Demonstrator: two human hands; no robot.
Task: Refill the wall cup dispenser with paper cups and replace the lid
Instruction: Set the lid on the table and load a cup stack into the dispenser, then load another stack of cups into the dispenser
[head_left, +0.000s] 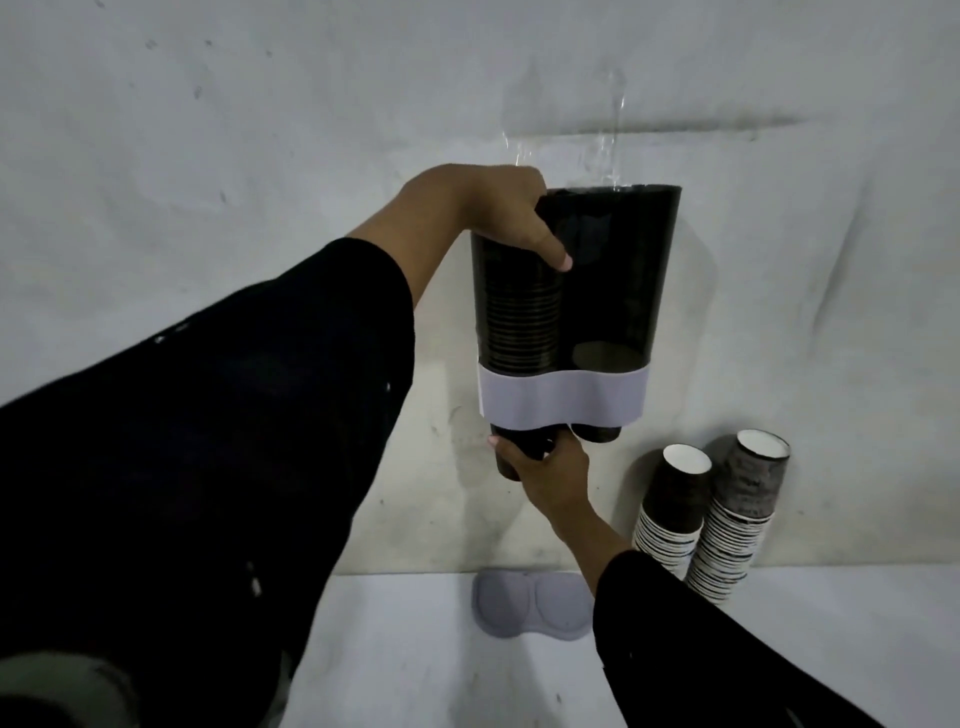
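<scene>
Reaching up from the near left in a black sleeve, left hand (506, 213) at the top left rim of the dark translucent twin-tube wall cup dispenser (571, 306), grip clenched on that rim with the thumb pressed flat on the front face. Coming in from the near right in another black sleeve, right hand (545, 470) under the dispenser's left outlet, grip grasping the bottom dark paper cup (511, 452) that pokes out there, fingers wrapped round its sides.

Lying flat on the pale surface (779, 649), just below the dispenser and close to the wall, grey double-lobed plastic lid (524, 605), partly hidden at its right end by the right forearm. Leaning against the wall at the far right of the surface, two tall stacks of dark paper cups with white insides (711, 519), side by side and touching, open mouths up and tilted.

Mounted on the stained white wall (260, 130), dispenser open at the top, pale grey band (561, 397) round its lower part. Filling the left tube, a column of nested cups showing as fine rings through the dark wall; holding only a cup or so at the bottom, the right tube, with a dark cup base protruding from its outlet.
</scene>
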